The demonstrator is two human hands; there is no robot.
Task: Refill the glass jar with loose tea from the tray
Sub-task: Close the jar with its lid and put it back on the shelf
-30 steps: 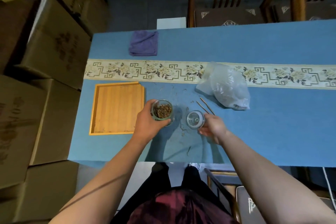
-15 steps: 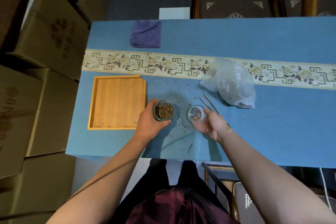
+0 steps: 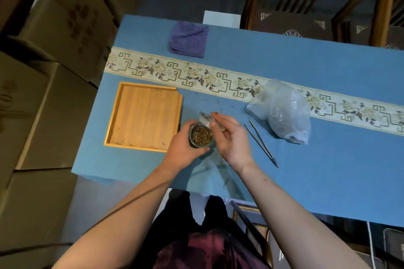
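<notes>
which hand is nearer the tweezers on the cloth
Right. The right hand, holding the glass lid over the jar, is just left of the tweezers, not touching them. The left hand grips the jar, farther left.

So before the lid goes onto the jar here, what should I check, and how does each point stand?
1. Glass jar held steady by left hand: ok.
2. Jar holds tea, mouth unblocked: ok.
3. Lid gripped by right hand: ok.
4. Lid level over the mouth: not ok, it sits tilted at the far rim.
5. Wooden tray emptied: ok, only a few strands remain.
6. Seal clean: cannot tell.
</notes>
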